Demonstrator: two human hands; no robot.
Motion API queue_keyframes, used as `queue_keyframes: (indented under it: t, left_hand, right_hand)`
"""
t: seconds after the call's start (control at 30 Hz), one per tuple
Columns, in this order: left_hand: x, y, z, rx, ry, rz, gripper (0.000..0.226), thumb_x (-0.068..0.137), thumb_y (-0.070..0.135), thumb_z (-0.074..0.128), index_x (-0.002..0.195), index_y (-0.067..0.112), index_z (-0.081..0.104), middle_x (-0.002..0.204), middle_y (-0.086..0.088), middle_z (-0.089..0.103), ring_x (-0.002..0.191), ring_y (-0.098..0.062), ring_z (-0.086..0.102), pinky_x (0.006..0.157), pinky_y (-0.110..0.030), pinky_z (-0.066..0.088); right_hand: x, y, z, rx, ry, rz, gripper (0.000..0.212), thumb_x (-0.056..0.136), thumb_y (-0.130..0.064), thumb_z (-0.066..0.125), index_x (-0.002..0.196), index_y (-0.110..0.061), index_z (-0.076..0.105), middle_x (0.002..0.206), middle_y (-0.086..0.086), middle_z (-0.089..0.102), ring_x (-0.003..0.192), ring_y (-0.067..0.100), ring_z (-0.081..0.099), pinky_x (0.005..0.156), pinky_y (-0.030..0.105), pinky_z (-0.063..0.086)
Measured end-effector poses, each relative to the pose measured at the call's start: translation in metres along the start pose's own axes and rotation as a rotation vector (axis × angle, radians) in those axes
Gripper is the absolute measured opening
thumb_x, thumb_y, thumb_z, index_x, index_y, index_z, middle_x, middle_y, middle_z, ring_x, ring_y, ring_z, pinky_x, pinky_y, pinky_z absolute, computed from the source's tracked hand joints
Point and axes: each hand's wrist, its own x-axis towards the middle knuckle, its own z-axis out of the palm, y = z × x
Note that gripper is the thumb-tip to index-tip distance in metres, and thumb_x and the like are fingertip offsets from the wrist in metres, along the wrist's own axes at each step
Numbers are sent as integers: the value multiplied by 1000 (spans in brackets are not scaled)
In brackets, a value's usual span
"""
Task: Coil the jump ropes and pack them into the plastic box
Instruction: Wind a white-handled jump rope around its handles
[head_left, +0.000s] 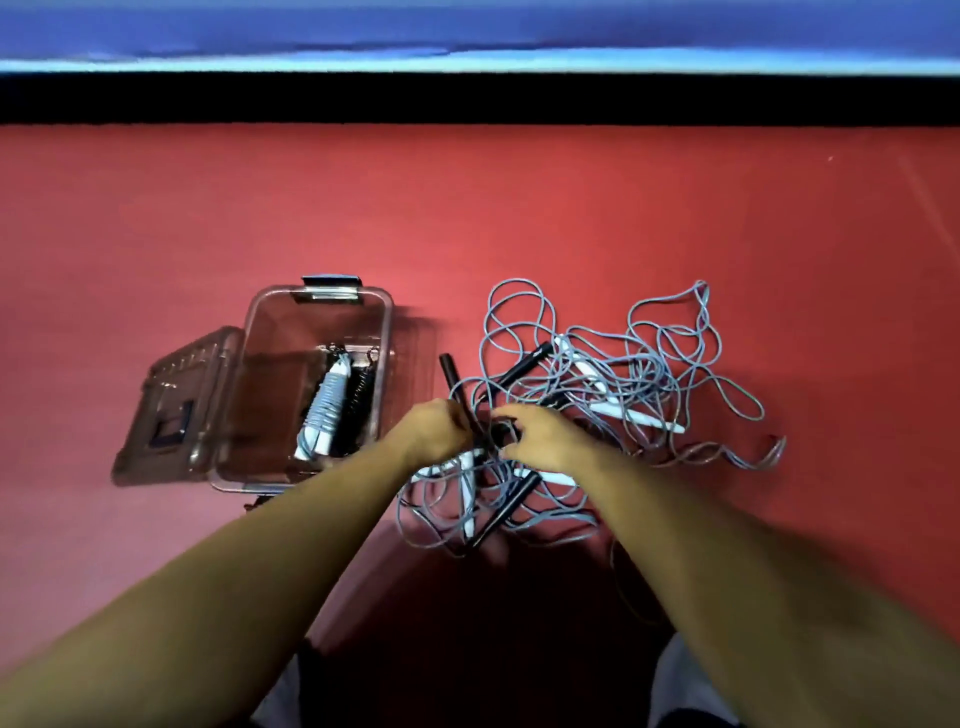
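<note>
- Head view is showing a clear, hard plastic box (245, 338) sitting on the red floor (519, 208), its ridged lid (171, 410) lying flipped open on the left.
- Inside it, a tightly wound grey-blue coil (327, 410) with white handles is lying beside a black coil (359, 397).
- Right of the box, the loose jump ropes (613, 374) are sprawling in a thin, loopy grey-blue tangle, slim black and white handles poking out.
- Left hand (439, 431) is reaching in, fingers wrapping tight round a black handle (451, 382) that's sticking up.
- Right hand (543, 439) is sitting right next to it, fingers curling and pinching a dark bit of the tangle.
</note>
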Motion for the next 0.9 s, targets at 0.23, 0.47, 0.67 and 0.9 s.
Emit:
queue_keyframes:
  t: [0.23,0.47,0.67,0.9]
  left_hand:
    - [13,-42,36,246,-224,135,55,74,41,63,119,10,66,113,-10,70,103,-29,65,88,-28,47]
    - [13,-40,22,108,-15,158,26,92,36,67,100,12,73,93,-15,72,89,-32,65,72,-28,41]
    - [-20,12,-30,-41,88,239,36,91,35,68,63,15,60,63,-12,60,57,-18,49,60,-29,41]
    - [-87,76,-114,-168,192,326,35,101,38,51,82,15,70,63,-7,56,54,-9,50,57,-21,39]
  right_hand:
    - [19,20,23,-371,-53,6,35,83,-3,61,116,-16,64,123,9,42,95,30,60,89,40,52]
    - [13,18,10,-375,91,88,14,83,-1,53,83,-11,63,92,9,61,83,30,62,70,30,48]
    - [-5,-7,-36,-178,292,81,10,74,-3,65,66,-8,62,67,13,62,64,27,54,69,35,56]
    - [-79,-88,-117,110,321,16,13,85,-4,62,77,-9,72,79,17,71,63,12,62,62,26,49]
